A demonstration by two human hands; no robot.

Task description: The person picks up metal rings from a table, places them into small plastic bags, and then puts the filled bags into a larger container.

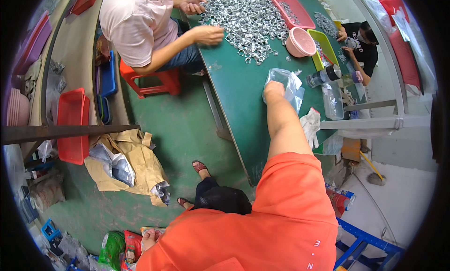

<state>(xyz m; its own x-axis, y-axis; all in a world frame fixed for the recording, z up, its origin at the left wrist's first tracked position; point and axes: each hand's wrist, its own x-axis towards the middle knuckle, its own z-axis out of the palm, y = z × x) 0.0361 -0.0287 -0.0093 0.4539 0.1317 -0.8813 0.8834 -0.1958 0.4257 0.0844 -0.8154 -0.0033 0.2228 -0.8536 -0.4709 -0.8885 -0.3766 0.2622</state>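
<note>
Right hand (274, 89) on clear bag (287, 83); metal rings (243, 18), bottle (324, 75) nearby.

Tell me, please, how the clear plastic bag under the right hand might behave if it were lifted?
The clear plastic bag looks thin and crumpled under the right hand, so it is probably floppy and light. On the smooth green table it would likely slide easily.
</note>
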